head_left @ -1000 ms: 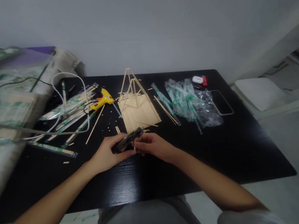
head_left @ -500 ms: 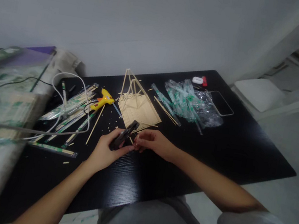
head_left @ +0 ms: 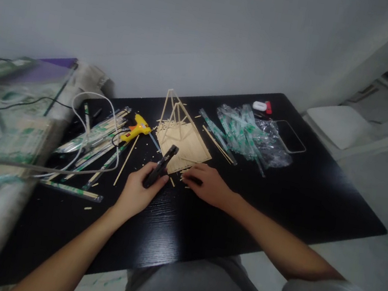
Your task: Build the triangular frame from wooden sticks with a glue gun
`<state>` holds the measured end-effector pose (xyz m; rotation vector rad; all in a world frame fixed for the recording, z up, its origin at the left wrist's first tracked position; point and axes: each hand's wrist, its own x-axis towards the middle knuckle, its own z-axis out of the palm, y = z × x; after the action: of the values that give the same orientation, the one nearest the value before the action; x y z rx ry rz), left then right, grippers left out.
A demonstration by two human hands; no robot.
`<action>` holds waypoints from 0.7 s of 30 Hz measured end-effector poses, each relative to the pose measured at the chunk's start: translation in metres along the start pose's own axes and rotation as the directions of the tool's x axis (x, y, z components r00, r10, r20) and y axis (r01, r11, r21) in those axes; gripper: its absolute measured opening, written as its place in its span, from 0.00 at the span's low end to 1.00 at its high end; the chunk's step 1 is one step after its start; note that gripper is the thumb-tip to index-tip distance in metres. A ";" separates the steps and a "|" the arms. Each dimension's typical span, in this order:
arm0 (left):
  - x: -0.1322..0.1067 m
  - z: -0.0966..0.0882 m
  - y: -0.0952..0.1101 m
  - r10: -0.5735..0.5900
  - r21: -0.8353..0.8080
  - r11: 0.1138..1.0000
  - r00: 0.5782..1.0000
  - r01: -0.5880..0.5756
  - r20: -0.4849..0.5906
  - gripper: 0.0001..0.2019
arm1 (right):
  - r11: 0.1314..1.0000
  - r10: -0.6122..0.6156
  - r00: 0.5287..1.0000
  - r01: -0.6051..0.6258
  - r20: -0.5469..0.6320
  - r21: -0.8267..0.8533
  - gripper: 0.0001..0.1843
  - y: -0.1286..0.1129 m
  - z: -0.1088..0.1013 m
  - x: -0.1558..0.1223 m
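My left hand [head_left: 138,188] is closed around a dark cutting tool [head_left: 161,165] that points up and away from me, held just above the black table [head_left: 301,193]. To its right, my right hand [head_left: 205,185] rests low on the table with curled fingers, fingertips among small stick pieces [head_left: 173,182]; whether it grips one is hidden. Just beyond both hands lies a flat mat of wooden sticks [head_left: 187,142] with a triangular stick frame [head_left: 173,110] standing on it.
A yellow glue gun [head_left: 137,128] with its white cable [head_left: 93,103] lies left of the mat beside wrapped chopsticks [head_left: 99,134]. A heap of empty clear-green wrappers [head_left: 251,135], a phone [head_left: 290,137] and a small white case [head_left: 259,106] sit at the back right. Clutter borders the left.
My hands have separated: the right one left the tool and dropped to the table near the mat. The left one tilted the tool more upright and shifted slightly forward.
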<state>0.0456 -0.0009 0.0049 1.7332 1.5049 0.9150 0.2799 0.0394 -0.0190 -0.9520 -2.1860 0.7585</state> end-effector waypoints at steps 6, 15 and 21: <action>0.000 0.001 0.000 -0.003 0.028 1.000 1.000 0.002 0.021 0.12 | 0.998 -0.003 0.997 0.008 0.079 -0.064 0.07 0.003 -0.003 0.001; 0.001 0.000 0.000 0.009 0.054 0.999 1.000 -0.009 0.007 0.11 | 0.985 0.112 0.987 -0.125 -0.115 -0.120 0.15 0.014 -0.019 0.007; 0.002 0.002 -0.003 -0.007 0.043 0.999 1.000 0.006 0.019 0.11 | 0.985 0.065 0.996 -0.074 -0.059 -0.156 0.16 0.012 -0.016 0.006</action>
<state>0.0461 0.0014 0.0016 1.7621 1.5271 0.8663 0.2933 0.0546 -0.0150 -1.1203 -2.2013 0.5907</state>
